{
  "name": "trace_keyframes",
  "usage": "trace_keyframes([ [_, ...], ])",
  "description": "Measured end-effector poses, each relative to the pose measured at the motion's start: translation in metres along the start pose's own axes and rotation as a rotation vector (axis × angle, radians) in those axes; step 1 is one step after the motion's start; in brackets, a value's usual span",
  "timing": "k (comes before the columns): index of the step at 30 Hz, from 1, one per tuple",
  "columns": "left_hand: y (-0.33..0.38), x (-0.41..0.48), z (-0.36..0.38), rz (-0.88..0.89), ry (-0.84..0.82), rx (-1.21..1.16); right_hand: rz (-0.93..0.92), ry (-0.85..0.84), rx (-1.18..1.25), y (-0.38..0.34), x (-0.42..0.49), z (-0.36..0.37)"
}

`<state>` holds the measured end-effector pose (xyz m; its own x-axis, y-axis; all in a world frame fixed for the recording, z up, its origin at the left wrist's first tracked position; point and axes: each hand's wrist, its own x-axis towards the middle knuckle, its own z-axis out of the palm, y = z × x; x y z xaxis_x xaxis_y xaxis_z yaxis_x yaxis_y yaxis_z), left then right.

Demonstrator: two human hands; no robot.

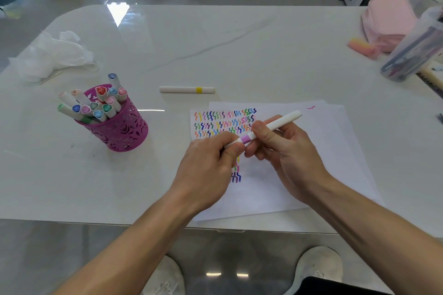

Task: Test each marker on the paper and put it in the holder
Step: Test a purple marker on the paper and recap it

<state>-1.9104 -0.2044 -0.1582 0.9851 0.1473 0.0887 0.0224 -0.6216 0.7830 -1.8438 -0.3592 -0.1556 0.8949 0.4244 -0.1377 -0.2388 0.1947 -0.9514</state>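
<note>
Both hands hold one white marker with a pink band (273, 126) above the paper (311, 151), which is covered in rows of coloured squiggles. My left hand (211, 165) pinches the marker's cap end at the left. My right hand (285, 151) grips its barrel, which points up and to the right. A second white marker with a yellow band (187, 90) lies flat on the table beyond the paper. The magenta cut-out holder (119, 127) stands at the left, filled with several capped markers.
Crumpled white tissue (52, 55) lies at the far left. At the right edge are a pink pouch (388, 21), a pink-orange eraser (362, 46) and a clear case of pens (414, 50). The table's near edge runs just below the paper.
</note>
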Motion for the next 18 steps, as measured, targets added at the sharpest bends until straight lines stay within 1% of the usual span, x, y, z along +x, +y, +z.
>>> trace_keyframes([
  [4,0.0028,-0.0017,0.0001,0.035,0.032,0.086,0.001,-0.002,0.01,0.0012,-0.0017,0.0016],
  [12,0.0072,0.0017,-0.0025,0.081,0.069,0.034,-0.022,-0.033,0.045,-0.0014,-0.001,0.0005],
  [15,0.0082,0.0016,-0.0014,0.106,0.062,0.057,-0.011,-0.041,0.018,-0.0023,-0.0024,-0.0022],
  [18,0.0095,0.0024,0.0004,0.139,0.105,0.088,-0.011,-0.021,-0.005,-0.0049,-0.0029,-0.003],
])
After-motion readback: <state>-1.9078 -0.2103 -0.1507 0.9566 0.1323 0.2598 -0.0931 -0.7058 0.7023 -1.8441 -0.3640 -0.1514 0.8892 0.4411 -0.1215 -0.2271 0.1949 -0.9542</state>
